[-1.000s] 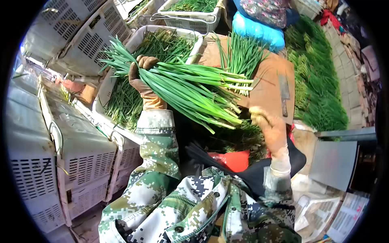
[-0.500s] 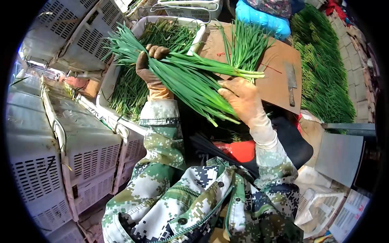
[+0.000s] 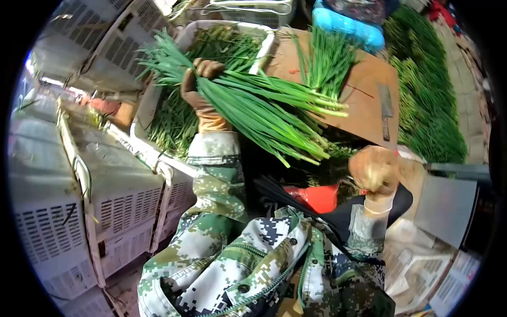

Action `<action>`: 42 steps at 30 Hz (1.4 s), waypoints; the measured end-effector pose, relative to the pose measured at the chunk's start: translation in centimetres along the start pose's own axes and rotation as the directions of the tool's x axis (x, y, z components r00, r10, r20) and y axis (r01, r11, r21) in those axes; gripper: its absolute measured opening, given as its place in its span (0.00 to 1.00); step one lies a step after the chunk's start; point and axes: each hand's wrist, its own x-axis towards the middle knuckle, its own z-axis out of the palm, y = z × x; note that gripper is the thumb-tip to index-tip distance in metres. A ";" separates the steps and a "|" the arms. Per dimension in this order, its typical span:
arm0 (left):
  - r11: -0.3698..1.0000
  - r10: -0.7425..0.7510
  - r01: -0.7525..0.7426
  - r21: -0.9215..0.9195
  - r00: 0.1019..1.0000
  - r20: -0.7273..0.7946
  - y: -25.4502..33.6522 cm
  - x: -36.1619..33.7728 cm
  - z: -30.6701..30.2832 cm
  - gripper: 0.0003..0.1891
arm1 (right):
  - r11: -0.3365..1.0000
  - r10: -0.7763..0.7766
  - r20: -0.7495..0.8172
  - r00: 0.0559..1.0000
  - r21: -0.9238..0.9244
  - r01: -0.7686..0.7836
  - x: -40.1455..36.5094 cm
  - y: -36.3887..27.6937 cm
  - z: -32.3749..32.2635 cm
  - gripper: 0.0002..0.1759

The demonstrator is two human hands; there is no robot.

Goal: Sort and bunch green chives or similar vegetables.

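My left hand (image 3: 205,82), in a stained glove, is wrapped round a bunch of garlic chives (image 3: 259,113) near its leafy end. The pale cut ends spread out toward the right, free of any hand. Away from the bunch, to its lower right, is my right hand (image 3: 374,169), also gloved. Motion smears its fingers, so whether it holds anything does not show. Behind the stalk ends, another pile of chives (image 3: 330,61) lies on a brown board (image 3: 364,79). A knife (image 3: 386,111) rests on the board's right side.
A white crate (image 3: 140,124) of loose greens stands behind my left hand. Slatted crates (image 3: 124,195) are stacked at the left. More greens (image 3: 430,95) lie in a long row at the right. A blue bundle (image 3: 348,31) sits behind the board, and something red (image 3: 317,196) lies by my lap.
My right hand has let go of the chives' stalk ends and moved down and right. The stalks have fanned out. My left hand keeps its hold in nearly the same place.
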 end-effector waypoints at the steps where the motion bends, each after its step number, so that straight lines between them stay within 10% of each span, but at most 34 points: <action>1: 0.999 -0.020 0.019 -0.035 1.000 -0.003 0.2 0.1 -0.2 0.10 | 0.951 0.075 -0.140 0.987 -0.288 -0.113 -0.9 0.2 -0.5 0.27; 3: 0.999 -0.011 0.010 -0.048 1.000 -0.023 0.1 0.3 -0.1 0.11 | 0.701 0.157 -0.493 0.856 -0.554 -0.448 -1.1 1.9 -1.4 0.22; 5: 0.999 -0.010 0.010 -0.044 1.000 0.002 -0.5 0.2 0.2 0.11 | 0.824 0.041 -0.548 0.835 -0.454 -0.338 -1.2 2.9 -1.7 0.18; 12: 0.998 -0.022 0.023 -0.059 1.000 0.012 -0.6 0.4 0.0 0.10 | 0.664 0.135 -0.429 0.893 -0.629 -0.403 0.3 2.8 0.7 0.18; 15: 0.999 -0.021 0.021 -0.033 1.000 0.002 -0.6 0.4 0.0 0.10 | 0.269 -0.029 -0.186 0.982 -0.948 -0.172 0.9 3.5 1.1 0.25; 22: 1.000 -0.029 0.029 0.001 1.000 0.008 -0.5 0.5 0.0 0.11 | 0.525 0.044 -0.360 0.932 -0.785 -0.328 2.9 7.0 1.0 0.21; 23: 1.000 -0.025 0.025 0.002 1.000 0.006 -0.6 0.4 0.0 0.11 | 0.783 0.174 -0.421 0.890 -0.489 -0.384 3.5 7.1 0.2 0.19; 27: 0.984 -0.079 0.078 0.160 0.997 0.001 -0.8 -0.2 0.2 0.09 | 0.787 0.079 -0.424 0.902 -0.528 -0.318 3.5 5.4 -0.5 0.19; 28: 0.987 -0.091 0.089 0.136 0.996 0.011 -1.0 -0.2 0.2 0.09 | 0.925 0.208 -0.426 0.880 -0.206 -0.318 3.3 4.7 -0.2 0.20; 42: 0.983 -0.101 0.099 0.156 0.995 0.004 -1.3 0.2 0.3 0.11 | 0.941 0.300 -0.407 0.863 -0.022 -0.338 2.2 5.7 -1.1 0.19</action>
